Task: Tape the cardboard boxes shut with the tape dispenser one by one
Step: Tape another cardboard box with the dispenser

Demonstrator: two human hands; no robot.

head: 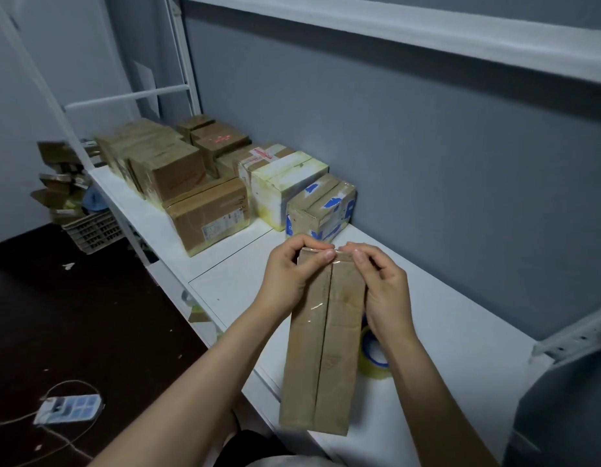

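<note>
Grip: the left hand [289, 274] and right hand [380, 281] are both clasping the far end of one narrow cardboard box [339, 358]. The fingers are curling round its side edges, and the thumbs are pressing down on the top face at the far rim.

Position: the box is lying lengthwise, pointing away from the person, over the front part of the white table [454, 335]. I cannot tell whether its near end is resting on the table or being held up.

A strip of clear tape [317, 308] is showing along the centre seam. It is glossy on the far half and harder to read nearer the person.

Step in hand, as judged: folding the tape end over the far edge. To do it well:
- Keep the flaps butted together.
- Rub the thumbs outward from the seam.
- Press the overhang flat onto the end face, leaving no wrinkles.

Count:
- Hands: two.
- Box being worked on: one.
- Tape roll [373, 357]: one, just beside the box and partly hidden under the right wrist. No dispenser body is discernible.
- Boxes [208, 214] grouped at the table's far left: at least seven. The rear ones overlap, so the exact number is uncertain.
</note>
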